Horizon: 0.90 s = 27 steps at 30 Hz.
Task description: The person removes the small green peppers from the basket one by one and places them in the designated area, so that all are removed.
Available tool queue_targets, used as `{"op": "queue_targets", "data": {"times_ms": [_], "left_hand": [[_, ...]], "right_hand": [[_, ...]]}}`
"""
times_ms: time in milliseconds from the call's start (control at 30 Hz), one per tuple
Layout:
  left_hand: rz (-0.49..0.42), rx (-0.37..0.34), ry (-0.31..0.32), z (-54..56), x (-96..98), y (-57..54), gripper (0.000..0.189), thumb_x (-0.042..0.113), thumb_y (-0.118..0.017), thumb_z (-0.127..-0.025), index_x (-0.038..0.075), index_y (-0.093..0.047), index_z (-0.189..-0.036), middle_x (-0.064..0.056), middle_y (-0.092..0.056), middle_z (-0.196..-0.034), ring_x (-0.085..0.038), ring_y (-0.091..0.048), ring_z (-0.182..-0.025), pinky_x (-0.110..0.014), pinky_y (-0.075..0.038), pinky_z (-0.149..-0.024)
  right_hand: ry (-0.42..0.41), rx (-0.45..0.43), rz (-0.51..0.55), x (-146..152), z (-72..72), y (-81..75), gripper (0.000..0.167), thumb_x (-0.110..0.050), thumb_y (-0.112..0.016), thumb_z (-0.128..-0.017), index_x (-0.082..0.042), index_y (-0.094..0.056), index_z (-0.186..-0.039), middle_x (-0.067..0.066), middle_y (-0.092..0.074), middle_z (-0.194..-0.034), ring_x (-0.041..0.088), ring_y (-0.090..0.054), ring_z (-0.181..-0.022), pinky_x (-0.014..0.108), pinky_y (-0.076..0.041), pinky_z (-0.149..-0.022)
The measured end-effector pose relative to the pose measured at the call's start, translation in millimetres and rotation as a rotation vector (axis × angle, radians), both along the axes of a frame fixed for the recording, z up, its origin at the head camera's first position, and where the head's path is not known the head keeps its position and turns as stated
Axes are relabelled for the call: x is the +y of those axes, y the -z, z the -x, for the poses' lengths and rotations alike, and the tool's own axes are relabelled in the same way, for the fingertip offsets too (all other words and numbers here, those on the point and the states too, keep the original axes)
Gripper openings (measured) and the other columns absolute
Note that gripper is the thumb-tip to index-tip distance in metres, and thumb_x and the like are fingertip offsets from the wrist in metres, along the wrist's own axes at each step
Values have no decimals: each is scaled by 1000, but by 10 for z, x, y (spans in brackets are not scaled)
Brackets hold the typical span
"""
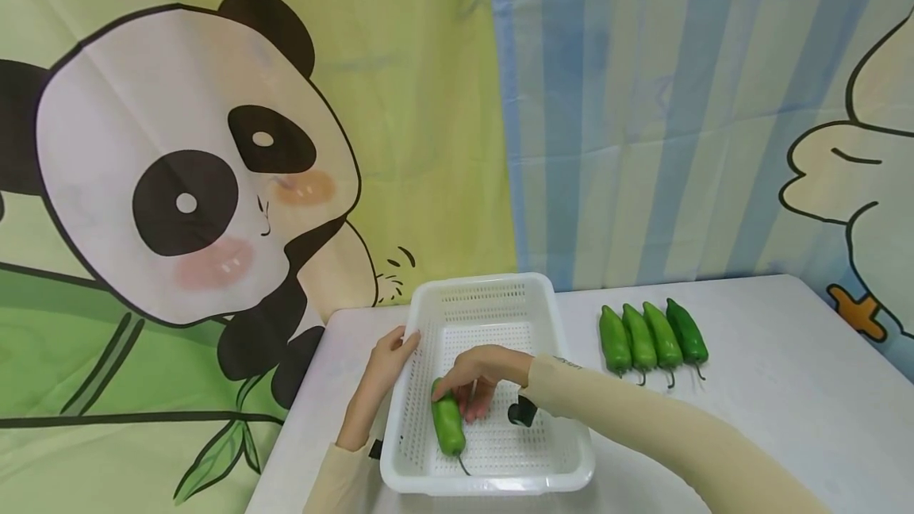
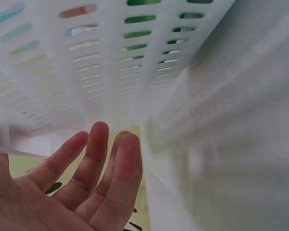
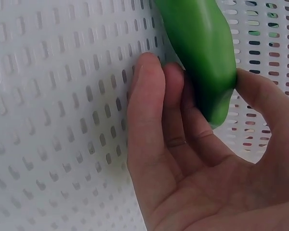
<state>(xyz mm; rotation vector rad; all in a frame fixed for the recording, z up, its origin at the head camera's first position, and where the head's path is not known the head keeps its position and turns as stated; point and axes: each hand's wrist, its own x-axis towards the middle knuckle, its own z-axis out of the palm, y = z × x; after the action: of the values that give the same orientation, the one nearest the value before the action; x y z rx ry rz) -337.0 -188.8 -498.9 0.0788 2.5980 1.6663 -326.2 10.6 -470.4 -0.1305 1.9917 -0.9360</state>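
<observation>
A white plastic basket with slotted walls stands on the table. My left hand holds its left rim, thumb over the edge; in the left wrist view the fingers lie loosely bent outside the slotted wall. Inside the basket, on the left of its floor, is a green pepper, its stem toward the near side. Reaching in from the right, my right hand pinches the pepper's far end. In the right wrist view the thumb is on one side of the pepper and the fingers on the other.
Several green peppers lie side by side on the white table, right of the basket. A printed curtain with a panda hangs behind the table.
</observation>
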Motion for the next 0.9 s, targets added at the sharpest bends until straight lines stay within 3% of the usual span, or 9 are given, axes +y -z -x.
{"op": "queue_targets", "data": {"times_ms": [367,633,900], "left_hand": [[-9,14,5,3,-13,12,42,40,-58,-102,15,-62,-135,-19,-72,-102,-21,-72,-70,-37,-62,-56],[-18,12,-6,-13,3,-5,43,40,-59,-101,13,-62,-134,-18,-72,-102,-20,-71,-70,-36,-62,-57],[9,11,-7,-11,11,9,45,42,-58,-101,13,-62,-135,-20,-72,-106,-20,-71,-69,-36,-61,-56]], "right_hand": [[23,18,28,140,95,-84,43,-44,-76,-86,-3,-71,-97,18,-73,-97,29,-75,-79,42,-63,-80],[20,13,31,283,203,-291,40,-44,-76,-87,-7,-71,-101,16,-74,-101,29,-75,-84,41,-63,-81],[7,-3,41,474,252,-496,42,-43,-76,-87,-8,-69,-109,14,-72,-108,38,-72,-102,47,-61,-88]]}}
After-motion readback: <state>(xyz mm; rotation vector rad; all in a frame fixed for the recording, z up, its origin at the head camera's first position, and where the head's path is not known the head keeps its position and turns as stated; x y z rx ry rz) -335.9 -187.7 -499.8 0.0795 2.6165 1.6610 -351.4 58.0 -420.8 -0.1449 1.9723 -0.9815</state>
